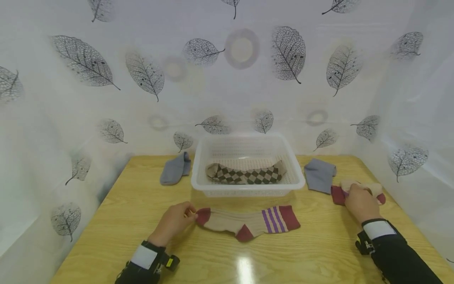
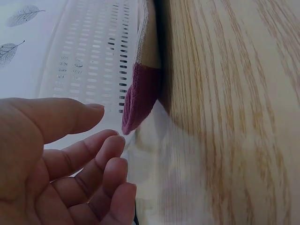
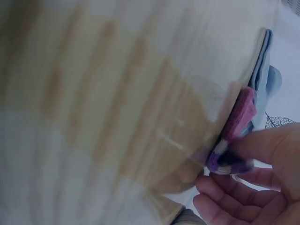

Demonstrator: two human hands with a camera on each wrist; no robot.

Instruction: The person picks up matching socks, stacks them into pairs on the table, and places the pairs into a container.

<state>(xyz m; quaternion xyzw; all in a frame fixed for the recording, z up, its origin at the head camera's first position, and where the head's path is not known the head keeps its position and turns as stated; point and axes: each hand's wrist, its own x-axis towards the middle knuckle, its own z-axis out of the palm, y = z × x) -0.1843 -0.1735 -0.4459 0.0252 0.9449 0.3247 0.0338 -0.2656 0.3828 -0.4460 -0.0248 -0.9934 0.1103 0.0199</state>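
Note:
A beige sock (image 1: 227, 220) with maroon toe, heel and cuff and purple stripes lies flat across the table's middle. At its toe (image 2: 143, 96) is my left hand (image 1: 174, 221), thumb and fingers parted with a small gap before the maroon tip. On the right, a matching beige sock (image 1: 372, 189) lies bent, its maroon cuff (image 3: 240, 113) toward the left. My right hand (image 1: 362, 203) pinches this sock at the purple-striped part between thumb and fingers; the hand hides some of it in the head view.
A white plastic basket (image 1: 248, 192) stands at the back, holding a brown-and-green diamond-patterned sock (image 1: 248, 175). One grey sock (image 1: 173, 170) lies left of the basket, another folded grey sock (image 1: 318, 175) right of it, close to the right hand. A leaf-printed curtain (image 1: 220, 94) surrounds the table.

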